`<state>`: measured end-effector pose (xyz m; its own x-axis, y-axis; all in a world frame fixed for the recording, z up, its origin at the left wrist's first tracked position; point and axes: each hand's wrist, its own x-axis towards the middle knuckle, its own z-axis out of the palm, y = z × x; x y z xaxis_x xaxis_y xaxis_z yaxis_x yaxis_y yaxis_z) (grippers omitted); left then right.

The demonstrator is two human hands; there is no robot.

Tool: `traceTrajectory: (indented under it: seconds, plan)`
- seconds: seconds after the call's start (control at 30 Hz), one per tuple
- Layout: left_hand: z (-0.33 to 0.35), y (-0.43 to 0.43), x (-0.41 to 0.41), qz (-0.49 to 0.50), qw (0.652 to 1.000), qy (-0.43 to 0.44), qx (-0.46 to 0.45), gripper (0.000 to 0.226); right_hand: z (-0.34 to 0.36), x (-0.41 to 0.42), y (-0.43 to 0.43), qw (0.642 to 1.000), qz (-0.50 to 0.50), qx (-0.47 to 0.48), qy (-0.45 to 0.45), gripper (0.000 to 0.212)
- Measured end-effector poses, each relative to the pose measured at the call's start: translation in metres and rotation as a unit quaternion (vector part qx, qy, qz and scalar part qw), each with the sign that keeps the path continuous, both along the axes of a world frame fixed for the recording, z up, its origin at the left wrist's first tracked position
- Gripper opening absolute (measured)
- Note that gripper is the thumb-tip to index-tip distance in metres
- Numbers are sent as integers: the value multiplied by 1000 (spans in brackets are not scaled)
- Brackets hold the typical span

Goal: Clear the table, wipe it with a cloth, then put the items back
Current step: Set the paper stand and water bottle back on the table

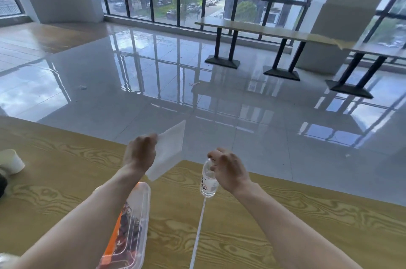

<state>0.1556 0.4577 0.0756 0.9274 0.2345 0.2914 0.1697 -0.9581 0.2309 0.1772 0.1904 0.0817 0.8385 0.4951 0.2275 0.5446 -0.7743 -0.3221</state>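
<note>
Head view: the right hand curls around the neck of an upright water bottle near the far edge of the table. The left hand pinches a clear lid aloft, above the food container that runs lengthwise toward the person and so lies nearer that hand.

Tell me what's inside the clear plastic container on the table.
The clear container holds dark reddish-brown food beside an orange strip, seen through its plastic. The left forearm covers its near-left part, so the rest of the contents cannot be seen.

Matt wood-grain table, clear glossy plastic bottle and food box, mirror-glossy tiled floor.
</note>
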Motion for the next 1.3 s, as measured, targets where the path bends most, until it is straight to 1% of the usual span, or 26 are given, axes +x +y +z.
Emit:
traceTrajectory:
  seconds: [0.1,0.2,0.43,0.57,0.73,1.03,1.17,1.3]
  plan:
    - [9,-26,1,-28,999,-29,-14,14,5,-10,-32,999,-42,-3,8,26]
    - [13,-57,2,-67,997,-40,-25,15,9,-26,-65,996,-83,0,19,28]
    - [8,-140,-7,-159,985,-34,-61,16,19,-71,-138,984,-176,12,27,29]
    - [8,-184,-18,-203,976,-39,-69,13,23,-99,-179,974,-224,23,26,28]
    - [7,-241,-30,-243,967,-41,-63,14,23,-133,-238,959,-279,28,29,30]
    - [-3,-361,-58,-286,956,-19,-62,10,17,-176,-362,944,-326,33,42,36]
    - [-6,-421,-71,-290,955,-19,-59,10,16,-188,-425,940,-337,25,42,36]
    - [-9,-471,-78,-280,957,-17,-77,8,12,-192,-482,942,-331,17,48,34]
